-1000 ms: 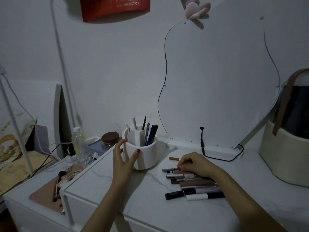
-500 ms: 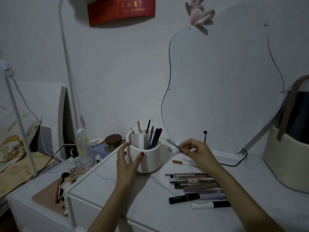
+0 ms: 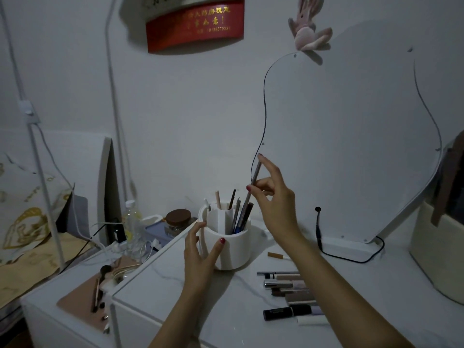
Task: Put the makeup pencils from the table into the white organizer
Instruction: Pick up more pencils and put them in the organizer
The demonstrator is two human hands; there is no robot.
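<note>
where a second ago the right hand (image 3: pixel 273 199) lay low on the row of makeup pencils (image 3: pixel 288 290) on the counter (image 3: pixel 175 295), it is now raised above the white organizer (image 3: pixel 227 243), with one slim grey pencil (image 3: pixel 254 182) pinched between thumb and fingertips. half a second ago that pencil was only just clear of the counter, lying nearly level beside the rim; now it stands close to upright, tilted a little, its lower end dipping among the pencils already standing in the right-hand compartment. the right grip is clamped on the pencil about midway along its length, index finger stretched up along the top. the left hand (image 3: pixel 200 249) has not moved: its grip is wrapped on the organizer's near wall, thumb in front and fingers behind, steadying it.

so one more pencil has left the counter and, by my reading, is a moment from being let go into the holder. whether its tip already touches the bottom is hidden by the rim. the rest of the row lies to the right of the organizer, partly under the right forearm, so several trips remain. a cigarette (image 3: pixel 277 255) lies apart from the row, just behind it.
</note>
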